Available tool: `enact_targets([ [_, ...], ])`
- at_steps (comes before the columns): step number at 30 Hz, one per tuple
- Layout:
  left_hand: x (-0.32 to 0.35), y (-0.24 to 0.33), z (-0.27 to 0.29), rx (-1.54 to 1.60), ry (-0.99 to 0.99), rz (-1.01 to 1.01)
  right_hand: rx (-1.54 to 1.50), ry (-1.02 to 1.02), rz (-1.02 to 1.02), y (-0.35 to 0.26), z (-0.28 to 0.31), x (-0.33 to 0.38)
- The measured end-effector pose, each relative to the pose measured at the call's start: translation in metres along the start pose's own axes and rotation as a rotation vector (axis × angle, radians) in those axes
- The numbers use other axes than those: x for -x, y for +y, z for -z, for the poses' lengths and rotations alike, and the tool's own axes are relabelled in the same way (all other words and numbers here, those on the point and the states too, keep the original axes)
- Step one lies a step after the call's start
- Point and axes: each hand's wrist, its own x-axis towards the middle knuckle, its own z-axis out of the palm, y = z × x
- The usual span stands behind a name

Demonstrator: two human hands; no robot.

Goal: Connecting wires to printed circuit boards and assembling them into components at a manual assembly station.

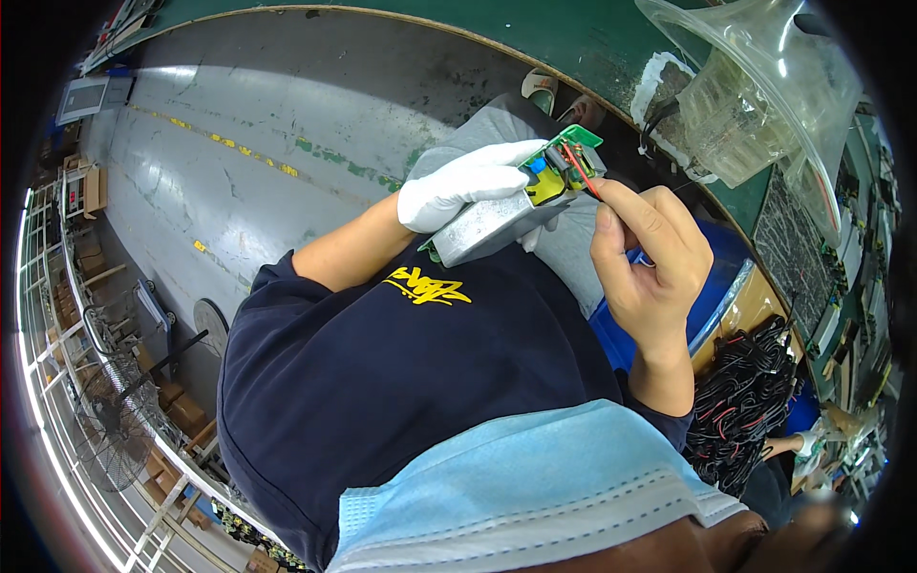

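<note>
My left hand (pixel 463 186), in a white glove, is closed around a circuit board assembly. The assembly has a silver metal housing (pixel 487 229), a green board (pixel 580 136) and yellow and blue parts at its upper end. A red wire (pixel 581 172) runs from the board end toward my right hand (pixel 659 253). That hand is bare, with thumb and index finger pinched at the wire's lower end. The wire's tip is hidden by the fingers. I hold the assembly in front of my dark shirt, above my lap.
To the right, a clear plastic funnel-shaped hood (pixel 764 95) stands by the green workbench (pixel 611 48). A blue bin (pixel 712 296) and a heap of black cables (pixel 735 411) lie beside my right arm. Another person's forearm (pixel 785 445) shows at lower right. A fan (pixel 107 411) stands at left.
</note>
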Motion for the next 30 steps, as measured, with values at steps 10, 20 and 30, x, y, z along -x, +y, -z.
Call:
enact_targets([
  [10,0.002,0.007,0.002,-0.066,0.024,0.083,-0.209,-0.096,-0.2,0.0,0.012,-0.004],
  [20,0.0,0.004,0.007,-0.21,0.047,0.055,-0.559,-0.138,-0.422,0.001,0.011,-0.001],
  [30,0.001,0.009,0.0,-0.207,0.017,0.012,-0.51,-0.129,-0.392,0.0,0.011,0.0],
])
